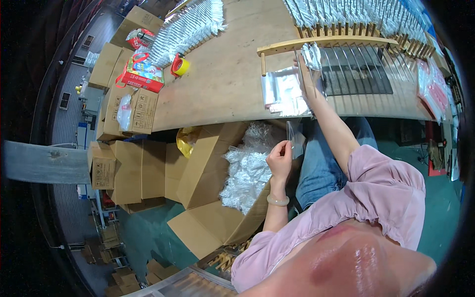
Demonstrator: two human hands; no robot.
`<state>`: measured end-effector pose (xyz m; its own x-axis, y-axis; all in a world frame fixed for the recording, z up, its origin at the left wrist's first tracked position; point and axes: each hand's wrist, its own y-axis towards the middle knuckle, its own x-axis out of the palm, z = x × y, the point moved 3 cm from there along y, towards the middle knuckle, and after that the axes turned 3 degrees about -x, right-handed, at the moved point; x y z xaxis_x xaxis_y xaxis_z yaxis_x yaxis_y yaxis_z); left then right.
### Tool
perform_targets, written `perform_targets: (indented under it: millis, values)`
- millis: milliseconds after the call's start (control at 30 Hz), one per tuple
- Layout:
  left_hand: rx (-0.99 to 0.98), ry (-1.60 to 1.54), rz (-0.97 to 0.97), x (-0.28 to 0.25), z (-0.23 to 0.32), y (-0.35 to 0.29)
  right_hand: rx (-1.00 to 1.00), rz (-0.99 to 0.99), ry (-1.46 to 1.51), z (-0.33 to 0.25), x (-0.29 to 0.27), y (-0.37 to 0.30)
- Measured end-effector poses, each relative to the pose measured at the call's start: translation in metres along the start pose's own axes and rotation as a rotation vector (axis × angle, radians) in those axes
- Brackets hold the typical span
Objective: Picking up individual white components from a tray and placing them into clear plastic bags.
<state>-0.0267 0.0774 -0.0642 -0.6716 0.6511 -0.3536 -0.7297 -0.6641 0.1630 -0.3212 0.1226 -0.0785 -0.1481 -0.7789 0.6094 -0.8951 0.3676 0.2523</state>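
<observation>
My left hand is closed in a pinch on a clear plastic bag, just below the table's front edge. On the table my right hand reaches to the left end of a wooden rack with thin metal rods. Its fingers are closed beside a bunched white plastic packet on the rods; what they grip is partly hidden. Under that wrist lies a stack of flat clear bags. A dark mat lies beneath the rods.
Below the table, an open carton holds heaped clear plastic. More racks of white packets line the table's far side. Yellow tape and a red box are at the left. Pink-and-clear bags lie at the right edge.
</observation>
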Motion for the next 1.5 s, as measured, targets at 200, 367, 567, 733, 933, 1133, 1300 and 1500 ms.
perform_targets:
  millis: [200,367,567,733,933,1133,1300,1500]
  values:
    - [0.16,0.198,-0.021,-0.004,0.004,0.001,0.122,-0.244,-0.391,-0.056,-0.014,-0.026]
    - [0.289,0.219,-0.107,0.01,0.017,0.01,0.128,-0.203,-0.234,-0.09,-0.033,-0.06]
    - [0.417,0.337,-0.144,0.037,0.029,0.007,0.385,-0.604,-0.235,-0.139,-0.117,-0.101]
    - [0.489,0.258,-0.105,0.063,0.035,-0.005,-0.097,-1.317,-0.737,-0.181,-0.149,-0.086]
    - [0.528,0.224,-0.042,0.084,0.05,-0.024,0.184,-1.474,-0.909,-0.189,-0.146,-0.06]
    - [0.483,0.156,-0.112,0.109,0.054,-0.037,0.913,-1.316,-0.909,-0.171,-0.183,-0.047]
    - [0.361,0.107,-0.118,0.124,0.05,-0.041,0.94,-1.118,-0.754,-0.187,-0.182,-0.052]
    - [0.275,0.079,-0.143,0.132,0.049,-0.043,0.795,-1.384,-1.145,-0.214,-0.176,-0.042]
